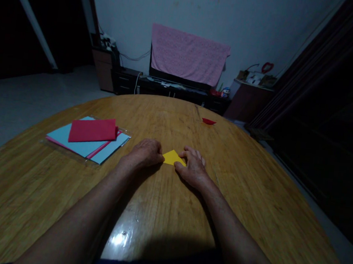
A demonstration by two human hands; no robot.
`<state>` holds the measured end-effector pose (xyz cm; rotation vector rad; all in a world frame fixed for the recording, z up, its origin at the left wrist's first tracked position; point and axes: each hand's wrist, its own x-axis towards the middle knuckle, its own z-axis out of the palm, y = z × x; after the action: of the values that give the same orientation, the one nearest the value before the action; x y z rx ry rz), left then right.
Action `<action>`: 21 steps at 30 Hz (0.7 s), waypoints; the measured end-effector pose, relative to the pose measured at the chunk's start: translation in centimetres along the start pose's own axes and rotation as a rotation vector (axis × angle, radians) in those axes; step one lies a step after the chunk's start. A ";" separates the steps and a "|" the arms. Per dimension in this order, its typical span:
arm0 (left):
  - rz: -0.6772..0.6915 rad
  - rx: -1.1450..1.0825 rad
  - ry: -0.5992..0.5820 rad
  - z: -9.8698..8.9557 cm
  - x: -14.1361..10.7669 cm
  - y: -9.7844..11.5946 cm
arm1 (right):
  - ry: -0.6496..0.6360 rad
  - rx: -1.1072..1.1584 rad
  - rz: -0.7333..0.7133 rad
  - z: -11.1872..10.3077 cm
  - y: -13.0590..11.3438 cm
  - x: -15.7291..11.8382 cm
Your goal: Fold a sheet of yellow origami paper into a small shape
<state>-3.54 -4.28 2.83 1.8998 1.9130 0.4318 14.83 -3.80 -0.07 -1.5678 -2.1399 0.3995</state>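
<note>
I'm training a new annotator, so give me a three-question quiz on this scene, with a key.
1. What colour is the paper between the left hand and the right hand?
2. True or false: the small red piece lies farther across the table than both hands.
3. What lies on the light-blue sheets: (a) a pink cloth, (b) red folded paper, (c) the small red piece?

Key: 1. Yellow. 2. True. 3. (b).

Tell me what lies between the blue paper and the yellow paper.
In the head view: the left hand, touching the yellow paper, then bare table up to the blue paper.
</note>
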 end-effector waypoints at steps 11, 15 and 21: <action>-0.009 0.119 -0.086 -0.4 -0.1 0.6 | 0.022 0.019 -0.004 0.1 0.1 -0.2; -0.018 0.107 -0.091 -0.4 -0.2 0.7 | 0.046 0.032 -0.028 0.3 0.3 -0.2; 0.015 -0.066 -0.023 -0.3 -0.4 0.5 | 0.069 0.056 -0.066 0.5 0.6 -0.3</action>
<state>-3.28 -4.68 3.34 1.8701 1.8483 0.4699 15.15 -3.91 -0.86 -1.4555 -2.1037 0.3742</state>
